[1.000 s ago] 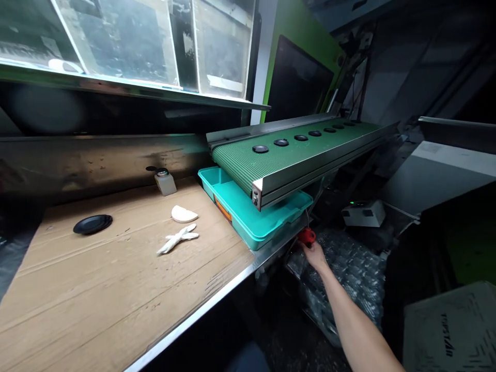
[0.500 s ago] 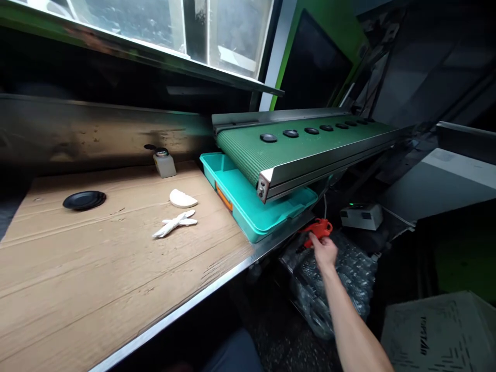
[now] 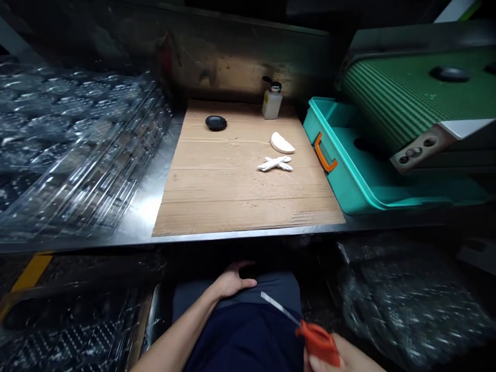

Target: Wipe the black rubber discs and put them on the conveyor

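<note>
My right hand (image 3: 329, 356) is wrapped round an orange-red air blow gun (image 3: 320, 342) at the bottom of the view, its thin nozzle pointing up and left over my lap. My left hand (image 3: 230, 282) rests on my grey-clad thigh, fingers spread and holding nothing. Beyond my lap, a cardboard sheet (image 3: 217, 206) covers part of the bench. On it lie black round caps (image 3: 216, 123), a white half-round pad (image 3: 282, 143), crossed white finger-shaped pieces (image 3: 276, 164) and a small bottle with a dark top (image 3: 272, 101).
A teal bin (image 3: 341, 175) with an orange latch stands right of the cardboard, under the end of a green conveyor belt (image 3: 391, 98) carrying black round parts (image 3: 449, 74). Clear plastic trays (image 3: 77, 144) are stacked at left. More plastic-wrapped trays (image 3: 418, 299) sit low at right.
The view has swung left and down to the bench front. My right hand has brought the blow gun from beside the bench to over my lap. My left hand has come into view.
</note>
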A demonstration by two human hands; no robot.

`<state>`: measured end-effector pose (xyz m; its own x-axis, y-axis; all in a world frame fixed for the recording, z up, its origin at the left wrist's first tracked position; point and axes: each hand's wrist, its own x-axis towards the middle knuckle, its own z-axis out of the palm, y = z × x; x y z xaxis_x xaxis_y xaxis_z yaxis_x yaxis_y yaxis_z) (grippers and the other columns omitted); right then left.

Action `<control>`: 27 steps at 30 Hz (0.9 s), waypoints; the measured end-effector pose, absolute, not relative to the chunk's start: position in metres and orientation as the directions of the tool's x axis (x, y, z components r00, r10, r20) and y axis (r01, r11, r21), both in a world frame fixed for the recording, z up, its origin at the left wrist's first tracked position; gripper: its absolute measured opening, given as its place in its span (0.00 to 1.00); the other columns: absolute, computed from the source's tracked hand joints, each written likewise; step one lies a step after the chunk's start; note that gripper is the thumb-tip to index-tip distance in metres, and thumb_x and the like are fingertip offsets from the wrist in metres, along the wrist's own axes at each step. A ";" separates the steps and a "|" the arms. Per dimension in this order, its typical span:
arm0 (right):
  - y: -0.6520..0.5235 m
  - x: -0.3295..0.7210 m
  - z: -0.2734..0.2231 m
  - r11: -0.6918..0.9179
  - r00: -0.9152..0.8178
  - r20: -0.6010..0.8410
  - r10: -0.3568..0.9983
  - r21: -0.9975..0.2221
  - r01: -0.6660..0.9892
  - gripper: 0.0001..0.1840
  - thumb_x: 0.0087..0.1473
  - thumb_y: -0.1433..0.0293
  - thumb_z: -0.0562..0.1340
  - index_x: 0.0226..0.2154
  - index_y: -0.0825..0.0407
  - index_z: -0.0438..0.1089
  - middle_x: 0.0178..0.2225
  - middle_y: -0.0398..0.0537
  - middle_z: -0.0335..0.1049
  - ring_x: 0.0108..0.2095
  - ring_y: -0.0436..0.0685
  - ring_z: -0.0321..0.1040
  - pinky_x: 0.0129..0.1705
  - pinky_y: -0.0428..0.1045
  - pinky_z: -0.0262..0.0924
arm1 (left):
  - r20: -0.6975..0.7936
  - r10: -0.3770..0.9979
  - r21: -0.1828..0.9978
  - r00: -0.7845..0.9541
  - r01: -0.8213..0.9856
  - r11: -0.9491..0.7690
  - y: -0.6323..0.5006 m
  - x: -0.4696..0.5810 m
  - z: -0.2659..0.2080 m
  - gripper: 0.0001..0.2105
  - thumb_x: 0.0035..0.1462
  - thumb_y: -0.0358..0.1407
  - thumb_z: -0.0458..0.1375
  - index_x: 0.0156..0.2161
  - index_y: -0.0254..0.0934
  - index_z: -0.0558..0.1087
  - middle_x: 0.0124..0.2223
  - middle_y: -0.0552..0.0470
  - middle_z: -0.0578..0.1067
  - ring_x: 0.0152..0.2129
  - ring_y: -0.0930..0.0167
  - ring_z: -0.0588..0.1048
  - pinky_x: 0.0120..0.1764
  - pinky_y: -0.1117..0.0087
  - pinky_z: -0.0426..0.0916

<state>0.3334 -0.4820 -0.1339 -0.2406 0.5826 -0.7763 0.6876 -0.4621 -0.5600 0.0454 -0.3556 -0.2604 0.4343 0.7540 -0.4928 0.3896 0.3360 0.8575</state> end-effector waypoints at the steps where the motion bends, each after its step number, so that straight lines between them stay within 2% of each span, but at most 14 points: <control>1: -0.476 0.331 -0.134 -0.428 -0.191 -0.758 0.623 -0.535 0.728 0.26 0.52 0.46 0.55 0.28 0.51 0.72 0.27 0.45 0.71 0.29 0.55 0.66 0.31 0.45 0.58 | -0.474 0.768 0.869 0.431 0.371 0.328 -0.358 0.043 -0.262 0.30 0.41 0.45 0.67 0.53 0.45 0.73 0.54 0.50 0.73 0.52 0.60 0.69 0.55 0.64 0.61; 5: -0.456 0.325 -0.132 -0.245 -0.075 -0.709 0.701 -0.338 0.909 0.27 0.56 0.47 0.51 0.25 0.51 0.69 0.25 0.46 0.69 0.27 0.55 0.65 0.27 0.45 0.51 | -0.438 0.806 0.889 0.397 0.323 0.324 -0.363 0.036 -0.269 0.30 0.43 0.46 0.66 0.54 0.43 0.72 0.54 0.49 0.73 0.51 0.60 0.70 0.54 0.64 0.61; 9: -0.448 0.306 -0.130 -0.063 -0.067 -0.685 0.725 -0.162 0.985 0.22 0.57 0.52 0.53 0.26 0.51 0.68 0.29 0.51 0.71 0.32 0.60 0.68 0.33 0.49 0.52 | -0.393 0.823 0.907 0.411 0.320 0.274 -0.367 0.035 -0.278 0.30 0.43 0.47 0.66 0.54 0.43 0.72 0.55 0.48 0.72 0.52 0.60 0.69 0.55 0.63 0.60; 12: -0.443 0.293 -0.128 0.004 -0.099 -0.693 0.714 -0.137 0.991 0.19 0.56 0.54 0.55 0.27 0.51 0.69 0.31 0.52 0.72 0.34 0.62 0.69 0.35 0.50 0.52 | -0.364 0.818 0.914 0.446 0.342 0.221 -0.370 0.035 -0.281 0.30 0.43 0.47 0.66 0.53 0.44 0.72 0.55 0.48 0.72 0.53 0.60 0.68 0.57 0.63 0.59; 20: -0.439 0.286 -0.130 -0.035 -0.082 -0.674 0.734 -0.158 0.987 0.19 0.57 0.54 0.54 0.27 0.51 0.69 0.30 0.52 0.72 0.33 0.61 0.69 0.34 0.50 0.51 | -0.366 0.841 0.910 0.399 0.340 0.235 -0.372 0.033 -0.284 0.29 0.45 0.46 0.65 0.54 0.43 0.72 0.56 0.48 0.71 0.53 0.60 0.68 0.57 0.63 0.59; 27: -0.443 0.282 -0.131 -0.030 -0.058 -0.670 0.740 -0.119 0.992 0.19 0.57 0.55 0.54 0.28 0.51 0.69 0.31 0.54 0.72 0.34 0.63 0.69 0.35 0.52 0.52 | -0.378 0.846 0.905 0.377 0.343 0.252 -0.372 0.035 -0.288 0.28 0.45 0.47 0.65 0.53 0.43 0.72 0.55 0.48 0.72 0.52 0.59 0.69 0.57 0.63 0.59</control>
